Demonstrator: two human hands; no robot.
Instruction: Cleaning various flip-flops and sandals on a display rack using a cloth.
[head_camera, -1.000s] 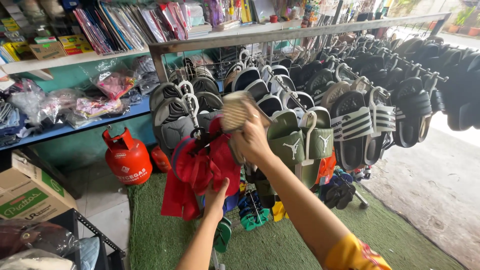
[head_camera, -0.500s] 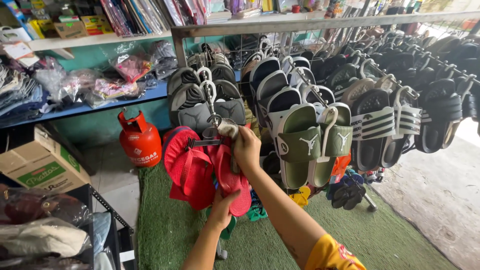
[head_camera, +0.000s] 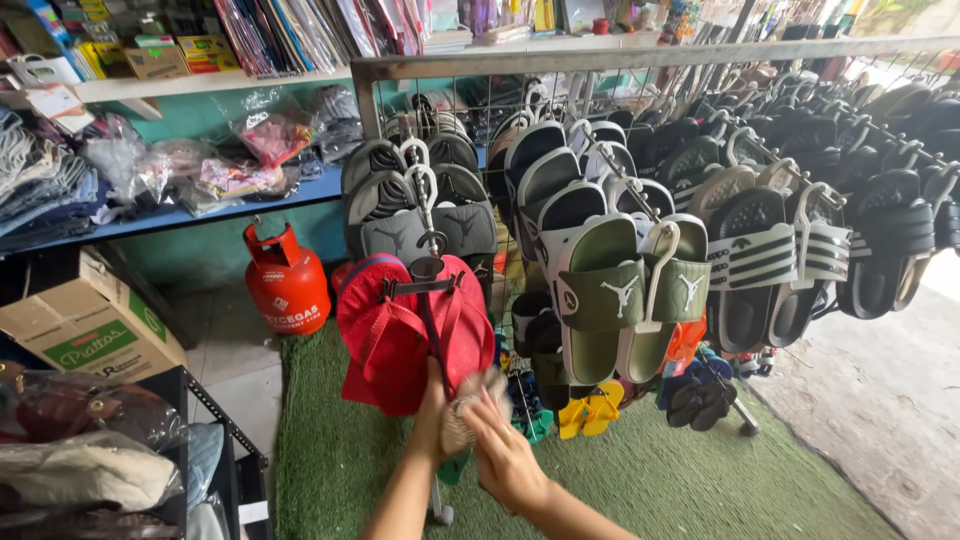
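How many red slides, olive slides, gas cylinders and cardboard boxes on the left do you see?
Red slides: 2
Olive slides: 2
Gas cylinder: 1
Cardboard box: 1
Total: 6
Left hand touches the red slides; right hand holds a cloth.

Left hand (head_camera: 432, 405) touching the bottom edge of the red slides (head_camera: 400, 335) hanging on the rack (head_camera: 640, 57). Right hand (head_camera: 505, 455) just beside it, holding a beige cloth (head_camera: 465, 405) against them. Olive slides (head_camera: 625, 290) hang to the right; red gas cylinder (head_camera: 287, 280) on the floor to the left.
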